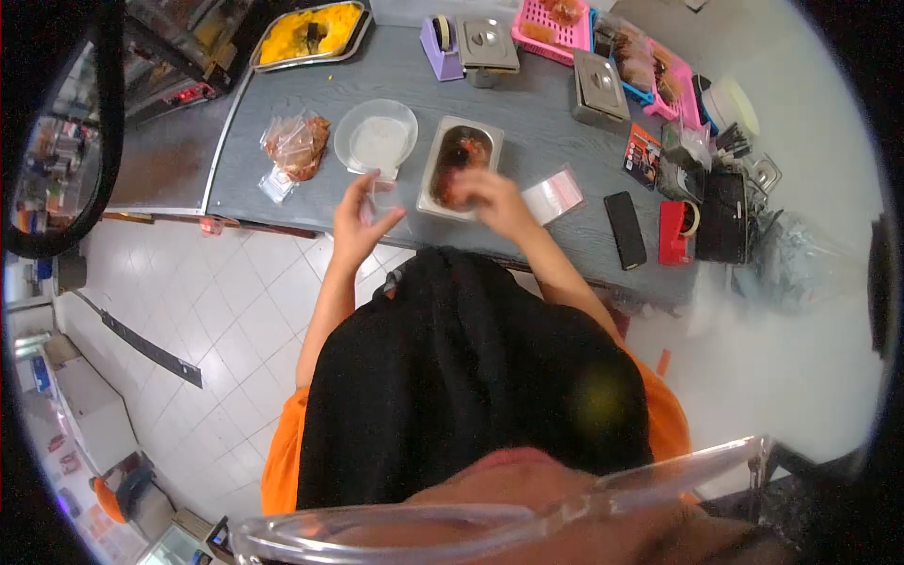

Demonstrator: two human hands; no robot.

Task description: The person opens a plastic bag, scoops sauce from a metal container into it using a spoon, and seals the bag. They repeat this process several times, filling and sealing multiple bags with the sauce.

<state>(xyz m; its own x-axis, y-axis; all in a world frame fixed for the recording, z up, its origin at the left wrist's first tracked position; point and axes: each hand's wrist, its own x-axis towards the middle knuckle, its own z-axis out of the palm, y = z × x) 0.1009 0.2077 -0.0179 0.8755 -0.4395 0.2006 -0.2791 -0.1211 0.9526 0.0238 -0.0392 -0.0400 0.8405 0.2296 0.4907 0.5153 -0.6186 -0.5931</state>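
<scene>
My left hand [356, 224] is at the table's front edge, thumb and fingers curved around what looks like a small clear plastic bag [384, 196]. Just beyond it sits a round translucent bowl [350, 132] with small clear bags [379, 141] inside. My right hand [499, 205] reaches over the near right rim of a rectangular metal container [495, 141]. Dark reddish food [468, 146] lies in that container. Motion blurs the right fingertips, so whether they hold anything cannot be made out.
Filled small bags [297, 148] lie left. A tray of yellow food [311, 33], a purple tape dispenser [441, 49], lidded metal containers [488, 47] and pink baskets [556, 42] stand behind. At right are a label packet [556, 195], phone [624, 231] and red tape dispenser [674, 234].
</scene>
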